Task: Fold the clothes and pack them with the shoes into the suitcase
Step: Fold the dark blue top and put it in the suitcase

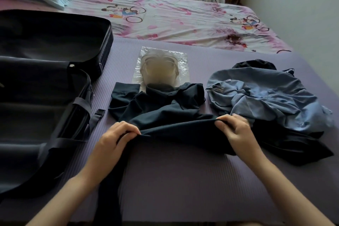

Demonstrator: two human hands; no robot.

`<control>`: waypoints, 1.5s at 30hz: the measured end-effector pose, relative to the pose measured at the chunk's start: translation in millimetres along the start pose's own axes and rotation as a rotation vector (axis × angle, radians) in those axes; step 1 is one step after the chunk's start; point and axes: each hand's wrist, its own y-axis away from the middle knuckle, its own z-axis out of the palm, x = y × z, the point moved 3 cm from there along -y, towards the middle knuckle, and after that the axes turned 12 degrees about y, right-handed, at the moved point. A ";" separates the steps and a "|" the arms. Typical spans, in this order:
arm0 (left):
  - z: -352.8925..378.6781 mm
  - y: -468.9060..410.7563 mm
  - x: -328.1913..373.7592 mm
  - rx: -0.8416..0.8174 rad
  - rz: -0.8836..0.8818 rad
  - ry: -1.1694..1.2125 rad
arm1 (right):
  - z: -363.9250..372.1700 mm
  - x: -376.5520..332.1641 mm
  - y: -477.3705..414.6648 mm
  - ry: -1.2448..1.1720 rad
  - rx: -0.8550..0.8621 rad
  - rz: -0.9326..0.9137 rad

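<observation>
- The left hand (117,136) and the right hand (234,130) each pinch the near hem of a dark navy shirt (161,104), lifting that edge off a purple mat (174,180).
- The shirt's collar end lies on a clear plastic bag (180,60) holding pale shoes (159,67), which look blurred.
- An open black suitcase (45,79) lies at the left; a buckled strap (96,115) trails from it onto the mat.
- A crumpled light-blue garment (266,97) lies at the right, over dark cloth (289,145).
- A floral bedsheet (183,22) spreads beyond the mat.
</observation>
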 end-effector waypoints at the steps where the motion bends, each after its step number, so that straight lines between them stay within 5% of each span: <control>1: -7.2 5.2 4.4 0.005 -0.020 0.045 | 1.6 -5.5 2.4 -0.026 -0.114 -0.044; 3: -17.1 15.6 7.5 0.051 -0.079 0.163 | 1.8 -19.1 12.4 -0.114 -0.236 -0.093; 6: -21.8 20.4 8.8 0.189 -0.114 0.272 | -5.3 -29.3 13.5 -0.307 -0.102 -0.065; 9: -12.3 19.1 10.2 0.162 -0.106 0.166 | 4.9 -19.8 3.6 -0.077 0.016 0.003; 14: 18.0 52.5 4.5 0.104 -0.152 -0.119 | 34.0 -5.1 38.8 0.101 -0.099 0.106; 18: 46.4 91.9 -3.8 0.109 -0.429 0.110 | 37.1 3.0 96.5 0.132 -0.135 0.148; 24: 88.5 110.7 4.7 0.172 -0.581 0.301 | 73.2 3.2 160.5 0.434 -0.140 -0.034; 32: 106.6 106.3 15.5 0.175 -0.692 0.387 | 61.0 -25.9 156.4 0.220 0.170 0.008; 37: 97.8 95.6 4.6 0.231 -0.749 0.497 | 56.9 -76.5 157.9 -0.045 0.138 -0.078; 42: 67.3 97.6 3.6 0.330 -0.626 0.468 | 66.3 -101.6 166.1 -0.137 -0.020 -0.229; 45: 23.0 107.4 0.7 0.512 -0.539 0.348 | 52.6 -86.8 161.8 -0.238 0.112 -0.049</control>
